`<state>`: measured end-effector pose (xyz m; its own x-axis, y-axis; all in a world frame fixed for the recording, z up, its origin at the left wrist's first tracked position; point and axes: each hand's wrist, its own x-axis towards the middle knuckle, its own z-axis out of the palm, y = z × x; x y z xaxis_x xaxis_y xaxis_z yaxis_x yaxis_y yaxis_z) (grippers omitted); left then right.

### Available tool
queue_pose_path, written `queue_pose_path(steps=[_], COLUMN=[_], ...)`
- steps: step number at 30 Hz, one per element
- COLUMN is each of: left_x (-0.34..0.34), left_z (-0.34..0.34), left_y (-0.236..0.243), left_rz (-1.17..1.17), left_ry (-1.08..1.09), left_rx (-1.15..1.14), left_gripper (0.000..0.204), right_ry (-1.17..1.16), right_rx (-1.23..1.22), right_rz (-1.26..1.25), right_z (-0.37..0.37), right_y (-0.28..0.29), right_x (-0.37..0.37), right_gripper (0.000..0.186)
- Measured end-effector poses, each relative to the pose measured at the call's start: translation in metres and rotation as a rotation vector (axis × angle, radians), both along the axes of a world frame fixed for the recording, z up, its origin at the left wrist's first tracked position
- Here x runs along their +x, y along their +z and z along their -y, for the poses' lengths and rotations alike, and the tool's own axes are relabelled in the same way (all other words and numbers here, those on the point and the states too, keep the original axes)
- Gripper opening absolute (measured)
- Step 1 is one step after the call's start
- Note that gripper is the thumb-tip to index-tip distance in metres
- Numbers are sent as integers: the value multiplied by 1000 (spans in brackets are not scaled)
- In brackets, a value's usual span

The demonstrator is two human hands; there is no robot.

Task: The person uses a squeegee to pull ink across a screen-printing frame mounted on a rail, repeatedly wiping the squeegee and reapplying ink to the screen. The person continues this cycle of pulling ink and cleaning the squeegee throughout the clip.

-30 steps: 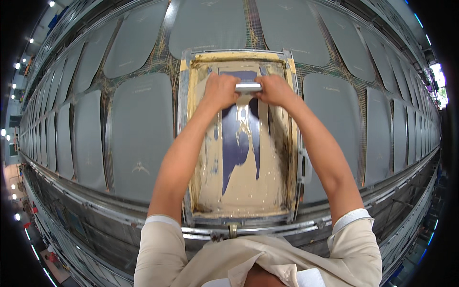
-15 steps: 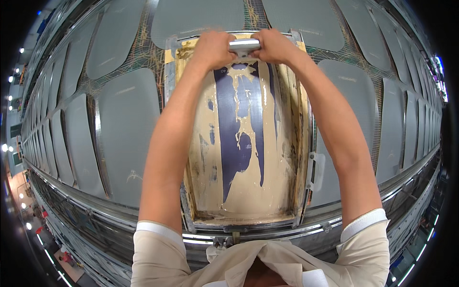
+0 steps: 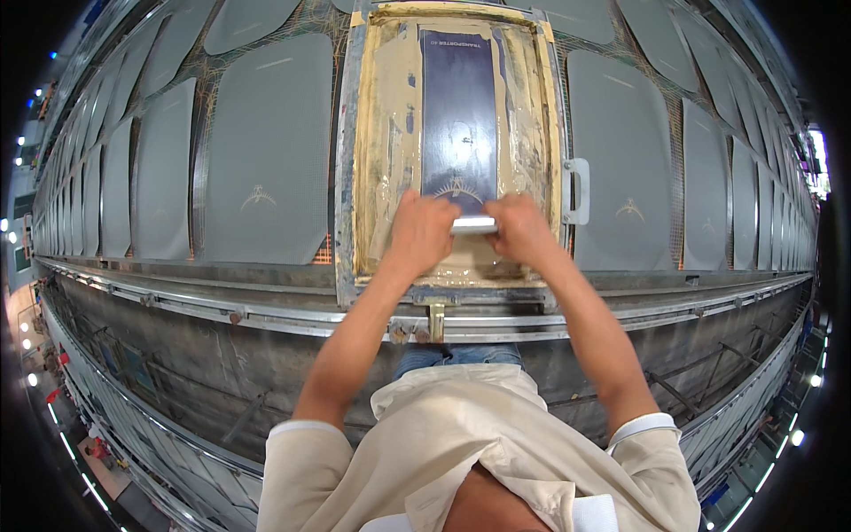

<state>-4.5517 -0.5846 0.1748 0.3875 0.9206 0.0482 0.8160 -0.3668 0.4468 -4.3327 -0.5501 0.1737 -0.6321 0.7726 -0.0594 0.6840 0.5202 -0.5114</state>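
Note:
My left hand [image 3: 424, 232] and right hand [image 3: 521, 230] are both closed around the two ends of a squeegee [image 3: 474, 225] with a silvery metal holder. It lies across the near part of a screen printing frame [image 3: 347, 177], whose border is crusted with yellow and beige residue. Inside the frame, a dark purple mesh strip [image 3: 458, 97] runs away from me, wiped mostly bare, with an arched rayed motif beside the squeegee. Thick beige ink [image 3: 401, 106] coats the mesh on both sides of it. The squeegee's blade edge is hidden from me.
Grey cut panels [image 3: 266, 151] lie in rows on both sides, some bearing a small light motif. A pale handle [image 3: 581, 191] sticks out from the frame's right side. Along the table's near edge runs a metal rail [image 3: 505, 329], close to my body.
Both hands have drawn the squeegee from the far end of the frame to its near end. Ink streaks on the purple strip are wiped away. The view has shifted toward my body.

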Motion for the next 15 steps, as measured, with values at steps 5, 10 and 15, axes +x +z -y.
queue_pose_path(steps=[5, 10, 15], left_x=[5, 4, 4], left_z=[49, 47, 61], left_y=[8, 18, -8], left_rz=[12, -117, -111], left_ry=[87, 68, 82], left_rx=[57, 132, 162], left_gripper=[27, 23, 20], right_ry=[-102, -953, -971], right_rx=[-83, 288, 60], right_rz=[-133, 8, -185], right_z=[17, -65, -72], right_y=[28, -17, -68], right_x=[8, 87, 103], right_gripper=[36, 43, 33])
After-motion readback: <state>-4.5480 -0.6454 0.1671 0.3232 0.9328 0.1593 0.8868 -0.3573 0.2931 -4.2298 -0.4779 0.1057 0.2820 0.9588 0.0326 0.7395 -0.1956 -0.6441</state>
